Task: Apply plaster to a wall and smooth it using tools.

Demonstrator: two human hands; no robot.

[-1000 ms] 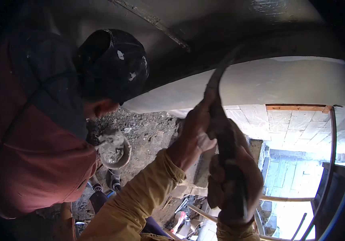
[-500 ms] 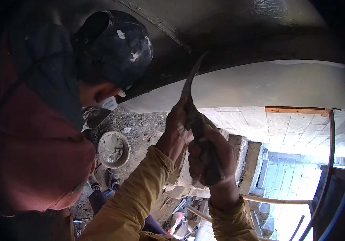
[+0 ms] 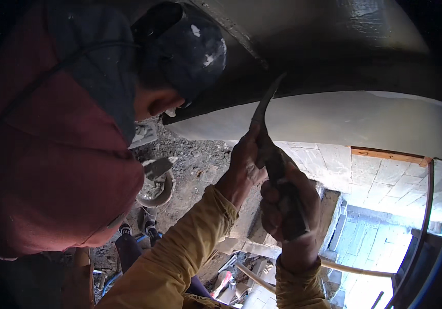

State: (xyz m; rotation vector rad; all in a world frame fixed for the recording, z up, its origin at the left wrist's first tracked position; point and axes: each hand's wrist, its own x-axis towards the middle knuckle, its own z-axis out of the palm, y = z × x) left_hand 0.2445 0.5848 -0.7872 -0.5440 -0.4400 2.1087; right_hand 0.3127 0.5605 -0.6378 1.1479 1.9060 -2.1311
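Note:
Both my hands hold one dark hand tool (image 3: 268, 140), with a thin, curved, tapering end pointing up and a thick dark handle; its exact kind does not show. My right hand (image 3: 303, 198) is closed round the handle. My left hand (image 3: 243, 160) is closed at the tool's middle, just below the curved part, with its fingers partly hidden behind it. The tip lies in front of the dark band above a smooth grey plastered strip (image 3: 329, 116) and touches nothing that I can make out.
A co-worker in a dark cap (image 3: 192, 49) and maroon top (image 3: 61, 180) bends close on the left. A trowel (image 3: 158, 168) is over a bucket of grey mortar (image 3: 167, 193). Rubble ground (image 3: 192, 159) lies below. At right are a block wall (image 3: 329, 159) and wooden poles (image 3: 357, 269).
The view has shifted, so most things sit farther right and lower. A trowel has come over the mortar bucket beside the co-worker. My two-handed hold on the tool stays the same.

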